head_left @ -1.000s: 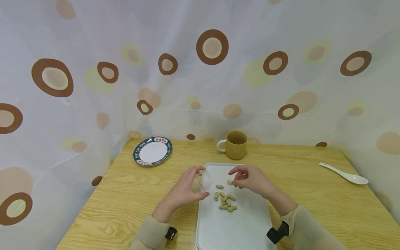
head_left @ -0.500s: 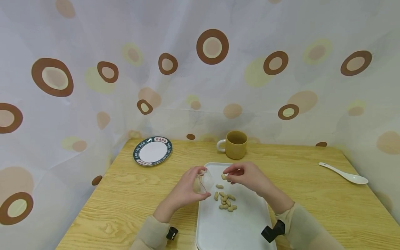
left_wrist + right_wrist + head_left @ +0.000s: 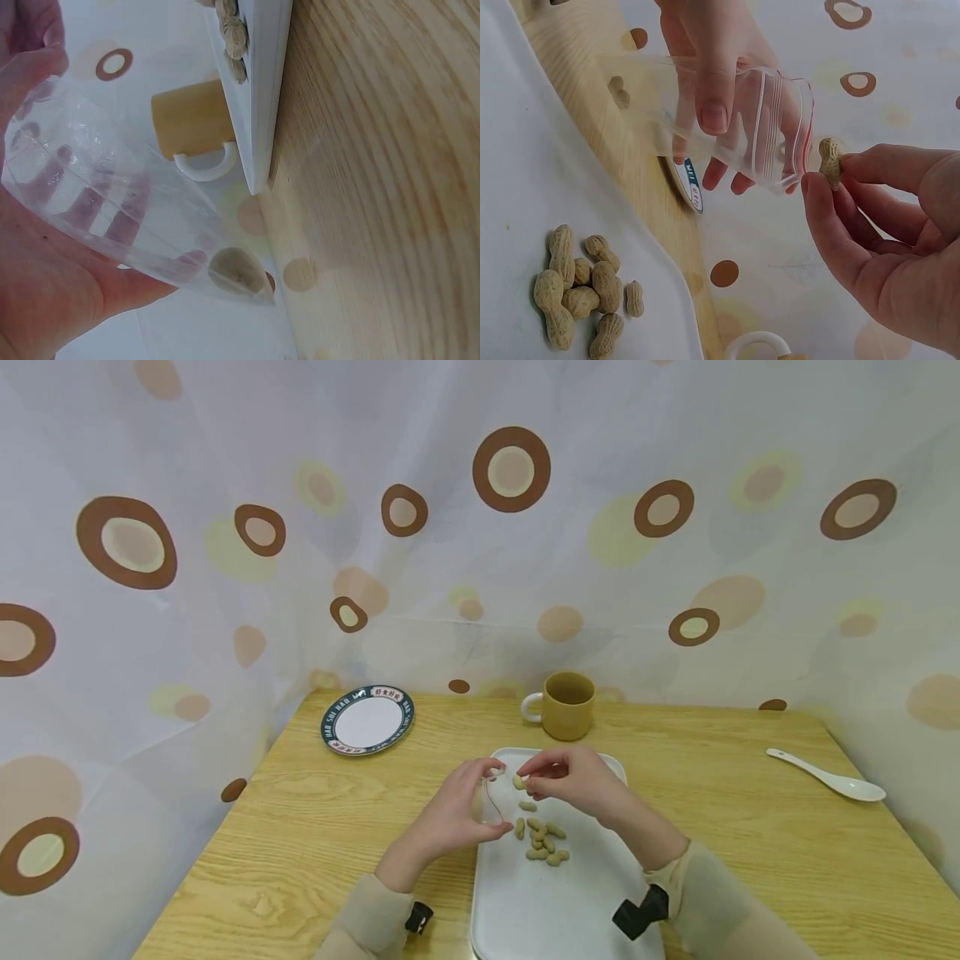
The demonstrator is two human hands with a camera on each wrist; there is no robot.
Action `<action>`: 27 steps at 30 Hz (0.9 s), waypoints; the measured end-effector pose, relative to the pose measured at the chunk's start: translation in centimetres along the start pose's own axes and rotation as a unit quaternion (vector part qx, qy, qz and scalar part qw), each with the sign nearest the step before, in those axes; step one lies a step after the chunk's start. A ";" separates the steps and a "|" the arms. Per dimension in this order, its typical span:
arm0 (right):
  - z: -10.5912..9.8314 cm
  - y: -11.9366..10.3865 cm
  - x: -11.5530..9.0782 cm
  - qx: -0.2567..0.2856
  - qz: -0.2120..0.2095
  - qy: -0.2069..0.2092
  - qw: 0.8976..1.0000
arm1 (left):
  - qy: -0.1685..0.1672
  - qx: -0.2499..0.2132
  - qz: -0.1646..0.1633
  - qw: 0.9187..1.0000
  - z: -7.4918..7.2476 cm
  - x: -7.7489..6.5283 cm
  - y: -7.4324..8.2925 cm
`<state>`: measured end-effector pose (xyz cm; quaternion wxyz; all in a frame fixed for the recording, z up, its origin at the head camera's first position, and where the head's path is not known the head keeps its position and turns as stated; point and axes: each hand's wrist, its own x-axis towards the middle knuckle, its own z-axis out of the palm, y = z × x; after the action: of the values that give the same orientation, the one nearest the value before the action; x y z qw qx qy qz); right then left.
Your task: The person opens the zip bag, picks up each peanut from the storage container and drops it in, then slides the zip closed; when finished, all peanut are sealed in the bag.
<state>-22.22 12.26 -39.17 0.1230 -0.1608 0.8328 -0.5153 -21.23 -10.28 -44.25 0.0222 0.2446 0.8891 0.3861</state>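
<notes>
My left hand [image 3: 453, 810] grips a clear zip bag [image 3: 769, 142] above the tray's left edge, thumb and fingers spread round its sides. The bag's red-lined mouth faces my right hand [image 3: 581, 783]. One peanut [image 3: 237, 271] lies at the bottom of the bag, seen through the plastic in the left wrist view. Between thumb and fingertips my right hand pinches an unshelled peanut [image 3: 829, 160], close beside the bag's mouth. Below both hands, several unshelled peanuts [image 3: 538, 837] lie in a loose cluster on the white tray [image 3: 566, 910].
Behind the tray stands a yellow mug [image 3: 568, 710] with a white handle. A plate with a dark green rim [image 3: 367, 724] sits at the back left. Far right on the wooden table [image 3: 300, 852] lies a white spoon [image 3: 832, 778]. A patterned curtain [image 3: 450, 560] closes off the back.
My right hand has moved left and slightly up with the peanut, from over the tray to the bag's mouth. The left hand with the bag has shifted only slightly right.
</notes>
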 end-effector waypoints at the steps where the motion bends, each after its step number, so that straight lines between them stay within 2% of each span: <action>1: 0.1 0.0 0.0 -0.001 0.002 0.000 1.000 | 0.000 0.001 0.000 1.000 0.0 0.0 0.0; 12: 0.7 -0.1 0.3 0.019 -0.013 -0.020 1.000 | -0.013 0.004 -0.009 1.000 0.4 0.1 0.0; 22: 0.0 0.9 0.0 -0.005 0.008 -0.016 1.000 | -0.004 0.010 -0.017 1.000 0.2 -0.1 -0.1; 27: 0.0 1.9 -0.3 0.008 0.022 -0.018 1.000 | -0.001 0.008 -0.018 1.000 0.1 -0.2 -0.3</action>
<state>-22.22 13.14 -40.91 0.1506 -0.1511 0.8294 -0.5164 -21.13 -10.46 -44.56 0.0280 0.2292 0.8963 0.3785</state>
